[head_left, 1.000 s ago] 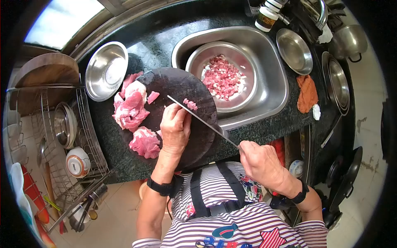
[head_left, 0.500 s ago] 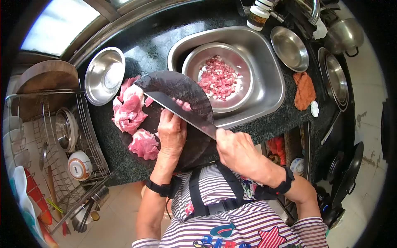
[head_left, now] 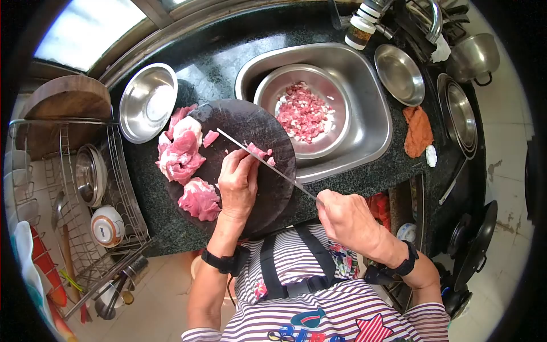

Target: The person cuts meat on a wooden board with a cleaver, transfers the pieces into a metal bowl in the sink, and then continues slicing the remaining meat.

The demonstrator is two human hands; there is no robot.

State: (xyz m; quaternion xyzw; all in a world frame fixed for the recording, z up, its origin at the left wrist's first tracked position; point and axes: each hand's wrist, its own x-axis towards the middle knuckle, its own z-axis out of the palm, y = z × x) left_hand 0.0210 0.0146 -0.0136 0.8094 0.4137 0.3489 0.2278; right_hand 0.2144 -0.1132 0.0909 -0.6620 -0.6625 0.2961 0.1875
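Note:
My right hand (head_left: pixel 348 219) is closed round the handle of a knife (head_left: pixel 273 169), whose blade reaches up and left over the dark round cutting board (head_left: pixel 268 199). My left hand (head_left: pixel 238 181) rests on the board beside the blade with its fingers curled together; what they hold, if anything, is hidden. Small pieces of meat (head_left: pixel 257 150) lie along the far side of the blade. Larger raw chunks (head_left: pixel 181 149) sit at the board's left edge, with another lump (head_left: pixel 199 199) nearer me. Diced meat (head_left: pixel 303 113) fills part of a steel bowl (head_left: pixel 264 91).
The bowl stands in the sink (head_left: pixel 373 134). A steel basin (head_left: pixel 149 102) is left of the board, and another (head_left: pixel 399 74) is right of the sink near an orange cloth (head_left: pixel 417 132). A wire dish rack (head_left: pixel 128 188) stands at far left.
My right hand has shifted right and slightly toward me. The knife blade has turned more edge-on, showing more of the small meat pieces. The whole view has shifted a little.

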